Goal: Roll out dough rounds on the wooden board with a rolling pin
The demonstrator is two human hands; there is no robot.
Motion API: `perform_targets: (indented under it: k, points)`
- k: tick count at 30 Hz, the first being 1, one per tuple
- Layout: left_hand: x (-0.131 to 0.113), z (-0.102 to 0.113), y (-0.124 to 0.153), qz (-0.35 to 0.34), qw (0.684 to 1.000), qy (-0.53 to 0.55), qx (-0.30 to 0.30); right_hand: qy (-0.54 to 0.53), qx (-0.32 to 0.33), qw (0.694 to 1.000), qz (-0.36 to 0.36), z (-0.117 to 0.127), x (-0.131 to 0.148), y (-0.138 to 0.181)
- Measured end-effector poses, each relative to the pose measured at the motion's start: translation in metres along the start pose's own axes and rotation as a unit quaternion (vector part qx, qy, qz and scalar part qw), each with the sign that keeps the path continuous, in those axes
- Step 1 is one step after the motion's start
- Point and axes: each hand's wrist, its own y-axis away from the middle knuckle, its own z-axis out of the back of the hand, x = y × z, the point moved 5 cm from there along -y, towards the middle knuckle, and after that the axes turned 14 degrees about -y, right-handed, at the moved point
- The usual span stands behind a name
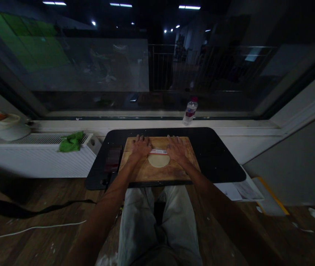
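A flat round of pale dough (159, 161) lies on a wooden board (157, 171) that rests on a small black table (215, 155). Across the dough's far edge lies a rolling pin (158, 151), white with a red stripe. My left hand (140, 146) presses flat on the pin's left end, fingers stretched forward. My right hand (176, 147) lies flat on its right end in the same way. Both palms cover the pin's ends, so only its middle shows.
A plastic water bottle (190, 112) stands on the window sill behind the table. A green cloth (71, 142) lies on the white radiator at left. A dark object (113, 159) sits left of the board. Papers (240, 190) lie under the table's right side. Cables cross the wooden floor.
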Motion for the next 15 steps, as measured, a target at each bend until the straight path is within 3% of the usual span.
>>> perform_targets:
  k: [5,15]
  points:
    - [-0.003,0.003,0.012,-0.012,1.000,-0.013,-0.005,0.006,-0.022,1.000,0.018,0.005,0.007,0.011]
    - [-0.005,0.005,0.033,-0.019,0.999,-0.038,-0.026,-0.001,-0.034,0.999,-0.015,0.009,0.016,0.038]
